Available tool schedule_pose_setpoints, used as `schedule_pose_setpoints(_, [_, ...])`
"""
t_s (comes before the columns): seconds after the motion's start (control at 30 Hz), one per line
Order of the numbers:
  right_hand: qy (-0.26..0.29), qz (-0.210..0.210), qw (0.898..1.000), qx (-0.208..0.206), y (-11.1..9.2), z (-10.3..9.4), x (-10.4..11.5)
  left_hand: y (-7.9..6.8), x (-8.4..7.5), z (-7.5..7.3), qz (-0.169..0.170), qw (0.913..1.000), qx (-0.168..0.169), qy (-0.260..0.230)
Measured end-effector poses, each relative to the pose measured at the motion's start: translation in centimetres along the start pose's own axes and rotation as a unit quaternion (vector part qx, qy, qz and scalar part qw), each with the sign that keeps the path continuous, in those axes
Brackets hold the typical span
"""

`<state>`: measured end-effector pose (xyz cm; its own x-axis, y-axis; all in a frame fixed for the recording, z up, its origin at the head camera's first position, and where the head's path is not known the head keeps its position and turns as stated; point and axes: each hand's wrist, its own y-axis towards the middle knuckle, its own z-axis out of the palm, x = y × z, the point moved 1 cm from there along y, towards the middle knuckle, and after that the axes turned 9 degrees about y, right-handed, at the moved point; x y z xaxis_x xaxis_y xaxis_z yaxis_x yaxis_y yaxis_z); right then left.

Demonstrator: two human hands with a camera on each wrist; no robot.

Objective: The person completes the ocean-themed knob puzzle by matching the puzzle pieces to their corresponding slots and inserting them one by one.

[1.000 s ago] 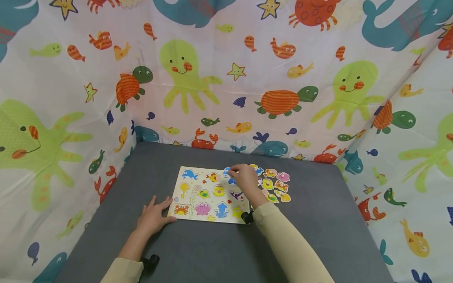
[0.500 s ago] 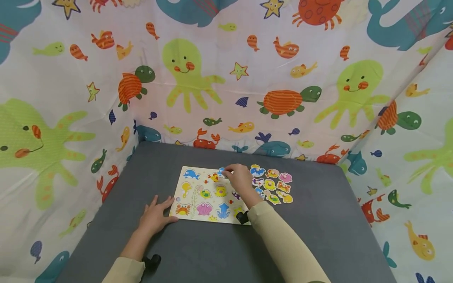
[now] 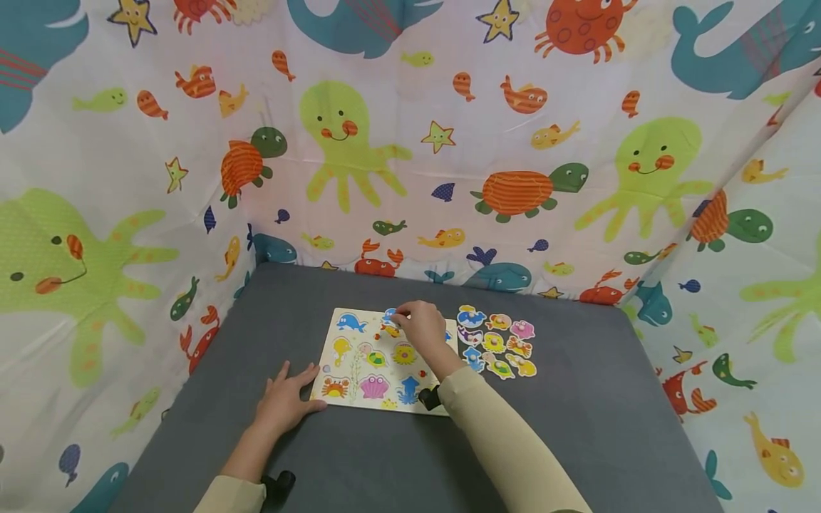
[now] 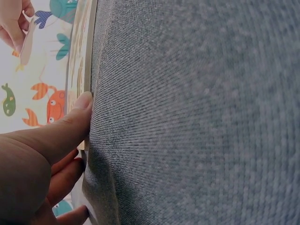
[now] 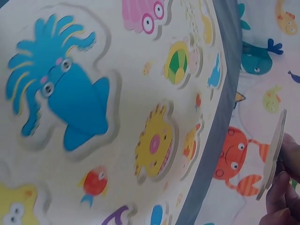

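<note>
My right hand pinches a puzzle piece, its blue front showing in the head view, over the far edge of the wooden puzzle board. The right wrist view shows the piece edge-on, raised off the board, with fingertips behind it. Printed sea animals fill the board's recesses, among them a blue squid and a pink shell. My left hand rests at the board's near left corner, fingers spread, thumb against its edge.
Right of the board several cut-out sea-animal pieces lie in rows, including a yellow one and a pink one. A grey cloth covers the table. A curtain printed with sea animals surrounds its back and sides.
My right hand has moved left along the far side of the board with the piece, uncovering more of the loose pieces. My left hand stays at the corner.
</note>
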<state>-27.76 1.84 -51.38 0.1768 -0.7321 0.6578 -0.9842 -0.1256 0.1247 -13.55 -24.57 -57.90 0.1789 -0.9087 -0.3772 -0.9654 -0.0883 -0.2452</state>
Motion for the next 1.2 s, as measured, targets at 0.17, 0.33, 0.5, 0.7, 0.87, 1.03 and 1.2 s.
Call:
schedule_pose_setpoints(0.17, [0.003,-0.005,1.000,0.003,0.3,0.6,0.8,0.1,-0.1,0.0,0.007,0.9999,-0.007,0.006])
schedule_pose_setpoints(0.33, [-0.002,-0.018,1.000,0.021,0.2,1.6,1.3,0.0,-0.1,0.3,-0.001,0.9999,0.005,0.010])
schedule_pose_setpoints(0.5, [0.007,-0.019,0.999,0.030,0.7,2.6,1.7,0.2,0.0,0.3,-0.007,0.9999,0.011,0.002])
schedule_pose_setpoints(0.7, [-0.005,-0.017,0.999,0.028,1.3,3.6,2.4,0.2,0.0,0.1,-0.009,0.9999,0.013,0.000])
schedule_pose_setpoints(0.87, [-0.011,-0.018,0.999,0.040,1.6,4.7,3.1,0.0,0.3,0.1,-0.006,0.9999,0.013,0.006])
schedule_pose_setpoints(1.03, [-0.012,-0.016,0.998,0.054,1.9,5.7,3.7,0.1,0.6,0.4,0.000,1.0000,0.007,0.007])
schedule_pose_setpoints(1.2, [-0.020,-0.030,0.998,0.051,2.3,6.5,4.0,0.3,0.6,0.7,0.027,0.9994,-0.022,0.002])
